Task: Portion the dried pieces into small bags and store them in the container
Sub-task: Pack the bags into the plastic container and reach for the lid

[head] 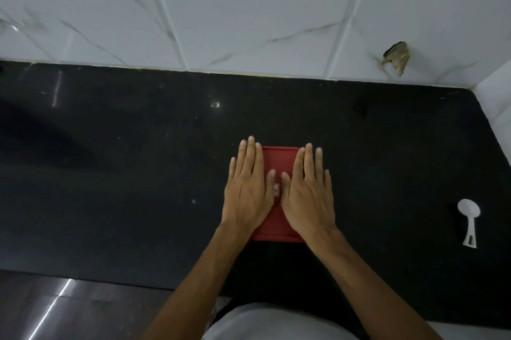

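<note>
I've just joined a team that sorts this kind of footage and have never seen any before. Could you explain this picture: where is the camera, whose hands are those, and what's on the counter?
There is no machine here. A person wears a wide-angle camera on the head, so you look down along their own arms. The left hand and right hand lie flat, side by side, fingers straight, on a red lid, probably the top of the storage container. Nothing is gripped; both hands only rest or press on it. It sits on a black countertop below a white tiled wall. To the right lies a white plastic scoop. No bags or dried pieces are in view.
</note>
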Available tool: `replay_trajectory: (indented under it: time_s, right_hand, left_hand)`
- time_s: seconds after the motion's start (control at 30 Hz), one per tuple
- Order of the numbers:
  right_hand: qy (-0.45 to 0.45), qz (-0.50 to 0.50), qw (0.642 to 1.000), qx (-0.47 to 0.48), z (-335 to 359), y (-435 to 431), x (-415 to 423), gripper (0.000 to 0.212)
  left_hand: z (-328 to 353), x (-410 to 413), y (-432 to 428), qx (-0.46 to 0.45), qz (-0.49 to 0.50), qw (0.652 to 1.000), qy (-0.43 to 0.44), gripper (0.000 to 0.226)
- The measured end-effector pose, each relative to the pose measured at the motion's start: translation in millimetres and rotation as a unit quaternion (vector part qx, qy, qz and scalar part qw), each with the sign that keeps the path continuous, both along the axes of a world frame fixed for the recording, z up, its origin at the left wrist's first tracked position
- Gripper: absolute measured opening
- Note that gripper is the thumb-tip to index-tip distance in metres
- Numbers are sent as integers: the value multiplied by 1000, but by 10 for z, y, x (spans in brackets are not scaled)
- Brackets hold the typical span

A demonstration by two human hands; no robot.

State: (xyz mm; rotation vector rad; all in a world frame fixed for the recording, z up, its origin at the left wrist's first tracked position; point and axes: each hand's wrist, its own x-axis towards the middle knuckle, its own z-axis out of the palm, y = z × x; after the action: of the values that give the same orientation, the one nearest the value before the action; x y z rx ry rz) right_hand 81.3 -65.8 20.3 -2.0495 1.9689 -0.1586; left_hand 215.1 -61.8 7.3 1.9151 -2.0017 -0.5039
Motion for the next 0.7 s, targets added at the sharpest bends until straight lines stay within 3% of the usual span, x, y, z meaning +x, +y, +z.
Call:
replay_trajectory:
  time_s: [0.27, 0.53, 0.7]
  right_hand:
    - [-20, -9, 1000, -8, -68, 243, 89, 68]
    - [5, 8, 1000, -19, -28, 121, 74, 67]
    - [15, 41, 998, -50, -99, -65, 16, 65]
  left_hand:
    - [-173, 38, 222, 8, -5, 999, 37, 70]
    - [-46, -11, 39, 2, -2, 994, -111, 70]
    - [-88, -56, -121, 7, -12, 995, -97, 68]
